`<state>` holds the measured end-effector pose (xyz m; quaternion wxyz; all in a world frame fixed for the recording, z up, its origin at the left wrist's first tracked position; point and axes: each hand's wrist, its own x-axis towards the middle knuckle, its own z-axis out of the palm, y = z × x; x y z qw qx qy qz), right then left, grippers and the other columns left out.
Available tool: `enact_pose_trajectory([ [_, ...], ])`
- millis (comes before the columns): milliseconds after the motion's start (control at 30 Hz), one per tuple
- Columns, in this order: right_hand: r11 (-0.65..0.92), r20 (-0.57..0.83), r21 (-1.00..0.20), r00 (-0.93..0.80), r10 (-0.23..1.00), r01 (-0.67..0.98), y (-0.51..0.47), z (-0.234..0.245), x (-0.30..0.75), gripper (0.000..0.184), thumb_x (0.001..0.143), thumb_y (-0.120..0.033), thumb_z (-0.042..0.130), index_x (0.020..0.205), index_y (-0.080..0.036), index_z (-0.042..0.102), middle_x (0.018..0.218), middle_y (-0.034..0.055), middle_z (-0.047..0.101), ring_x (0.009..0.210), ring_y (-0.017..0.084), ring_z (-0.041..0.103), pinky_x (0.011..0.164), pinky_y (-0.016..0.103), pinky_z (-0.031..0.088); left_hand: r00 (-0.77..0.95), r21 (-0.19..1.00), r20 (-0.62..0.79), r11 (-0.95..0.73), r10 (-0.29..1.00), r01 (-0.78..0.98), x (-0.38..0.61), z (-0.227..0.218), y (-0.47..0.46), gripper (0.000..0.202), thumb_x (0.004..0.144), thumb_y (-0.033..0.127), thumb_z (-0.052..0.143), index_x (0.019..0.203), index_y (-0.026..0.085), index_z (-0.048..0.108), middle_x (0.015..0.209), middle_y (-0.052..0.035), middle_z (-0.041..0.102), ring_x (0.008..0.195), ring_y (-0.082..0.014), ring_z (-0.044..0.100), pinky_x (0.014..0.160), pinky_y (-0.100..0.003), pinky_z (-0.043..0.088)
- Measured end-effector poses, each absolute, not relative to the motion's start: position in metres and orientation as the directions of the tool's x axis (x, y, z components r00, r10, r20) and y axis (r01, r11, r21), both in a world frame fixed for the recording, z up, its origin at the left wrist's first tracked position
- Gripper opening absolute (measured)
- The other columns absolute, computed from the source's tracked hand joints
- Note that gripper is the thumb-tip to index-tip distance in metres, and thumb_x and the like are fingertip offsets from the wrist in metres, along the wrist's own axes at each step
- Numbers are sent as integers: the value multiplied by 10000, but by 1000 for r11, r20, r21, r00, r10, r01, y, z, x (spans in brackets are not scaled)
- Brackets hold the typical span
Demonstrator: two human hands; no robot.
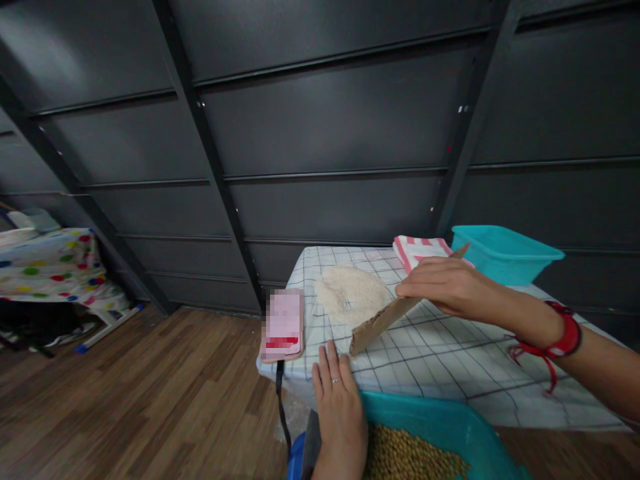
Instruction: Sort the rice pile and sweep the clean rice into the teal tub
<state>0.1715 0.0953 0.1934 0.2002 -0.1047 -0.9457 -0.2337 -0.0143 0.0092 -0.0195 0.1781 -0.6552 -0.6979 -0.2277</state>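
My right hand [443, 283] grips a strip of brown cardboard [383, 325], which stands slanted on its edge over the table. Beside the cardboard, to its left, a pale heap of fine grains, like rice [345, 287], is spread on the checked tablecloth [450, 357]. Fingers stretched out, my left hand [340, 403] lies at the table's near edge, left of the cardboard's lower end, and holds nothing. Just right of my left wrist is a teal tub [425, 403] containing many small yellow-brown beans [415, 453]. Its lower part is cut off by the frame.
A phone in a pink case [283, 327] lies at the table's left edge, a black strap [282, 400] hanging below. At the back are a red-and-white striped cloth [420, 248] and another teal tub [505, 257]. A dotted-cloth table [60, 267] stands far left.
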Motion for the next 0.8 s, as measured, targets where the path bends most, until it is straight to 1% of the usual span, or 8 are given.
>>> enact_pose_trajectory([
  [100, 857, 436, 387, -886, 155, 340, 94, 194, 170, 352, 855, -12, 321, 975, -183, 604, 829, 41, 684, 760, 163, 614, 701, 322, 475, -71, 78, 533, 34, 843, 996, -14, -16, 8, 527, 667, -49, 444, 1150, 87, 602, 1332, -194, 519, 1257, -315, 448, 997, -521, 416],
  [267, 879, 414, 351, -896, 163, 322, 94, 189, 167, 362, 842, -8, 320, 972, -170, 616, 830, 50, 688, 753, 162, 622, 691, 326, 479, -76, 70, 524, 46, 848, 996, -15, -10, 6, 549, 668, -58, 440, 1186, 63, 575, 1324, -205, 522, 1257, -320, 447, 999, -523, 417],
  [367, 901, 403, 306, -899, 170, 307, 94, 190, 175, 368, 817, -4, 337, 979, -176, 620, 835, 48, 691, 766, 159, 628, 709, 325, 484, -30, 60, 506, 0, 862, 998, -17, -8, 5, 520, 693, -59, 421, 1169, 65, 591, 1338, -213, 502, 1243, -328, 462, 982, -519, 435],
  [467, 918, 389, 267, -904, 176, 294, 92, 195, 189, 365, 808, -6, 354, 982, -180, 624, 856, 50, 696, 806, 159, 637, 735, 316, 491, -43, 78, 498, 4, 866, 997, -18, -9, 5, 506, 703, -63, 408, 1150, 67, 605, 1360, -221, 473, 1254, -330, 449, 998, -528, 412],
  [567, 906, 413, 272, -890, 194, 324, 90, 196, 197, 360, 804, -23, 373, 989, -195, 629, 876, 46, 700, 827, 166, 642, 764, 323, 495, -34, 76, 474, -2, 880, 997, -19, -8, 4, 516, 700, -44, 441, 1183, 67, 583, 1379, -227, 449, 1267, -336, 429, 1012, -536, 390],
  [633, 886, 436, 288, -873, 218, 365, 90, 193, 199, 358, 809, -38, 375, 995, -202, 634, 876, 45, 702, 812, 174, 643, 752, 335, 501, 10, 52, 450, -38, 893, 998, -21, -6, 4, 522, 707, -13, 473, 1214, 74, 562, 1375, -231, 452, 1262, -346, 433, 994, -539, 407],
  [700, 875, 430, 285, -868, 248, 391, 88, 190, 199, 370, 818, -46, 361, 1005, -207, 636, 873, 45, 704, 795, 179, 643, 721, 339, 509, 27, 37, 443, -49, 896, 998, -22, -3, 3, 527, 713, 6, 487, 1230, 84, 554, 1365, -229, 465, 1251, -350, 445, 977, -535, 424],
  [800, 892, 407, 261, -880, 246, 370, 79, 188, 199, 382, 832, -43, 332, 991, -213, 634, 838, 38, 702, 768, 169, 642, 687, 320, 516, 33, 27, 453, -51, 891, 998, -24, -2, 3, 542, 715, 20, 491, 1250, 88, 539, 1360, -221, 474, 1242, -344, 458, 975, -512, 432],
])
